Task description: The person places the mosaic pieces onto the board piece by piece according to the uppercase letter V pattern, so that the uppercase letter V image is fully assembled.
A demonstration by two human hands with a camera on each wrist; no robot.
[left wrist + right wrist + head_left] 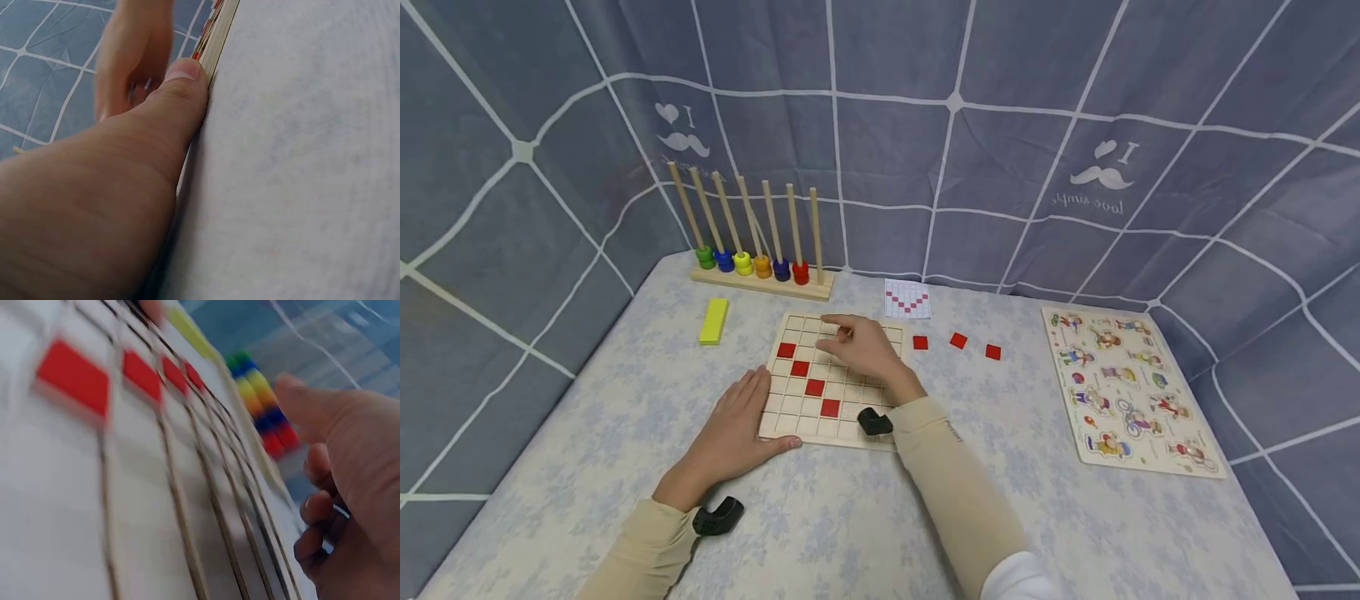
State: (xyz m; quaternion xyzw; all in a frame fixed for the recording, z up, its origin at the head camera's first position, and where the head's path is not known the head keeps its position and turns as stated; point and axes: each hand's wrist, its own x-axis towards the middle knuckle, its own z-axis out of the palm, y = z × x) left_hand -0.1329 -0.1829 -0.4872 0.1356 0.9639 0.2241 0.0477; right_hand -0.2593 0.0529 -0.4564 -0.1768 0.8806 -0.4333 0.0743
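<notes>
A wooden grid board (790,406) lies on the table, with several red square tiles (815,387) set in a diagonal row in its cells. My left hand (735,429) rests spread at the board's left side, its thumb along the front edge. Over the upper middle of the board is my right hand (868,348), thumb and index finger apart. In the right wrist view the right hand's other fingers (317,506) are loosely curled, and nothing shows between them. The hand and forearm hide part of the board's right side.
Three loose red tiles (958,341) lie right of the board, below a pattern card (907,300). A yellow block (713,322) lies to the left. Behind it stands a peg rack (752,281) with coloured rings. A picture puzzle board (1127,392) occupies the right.
</notes>
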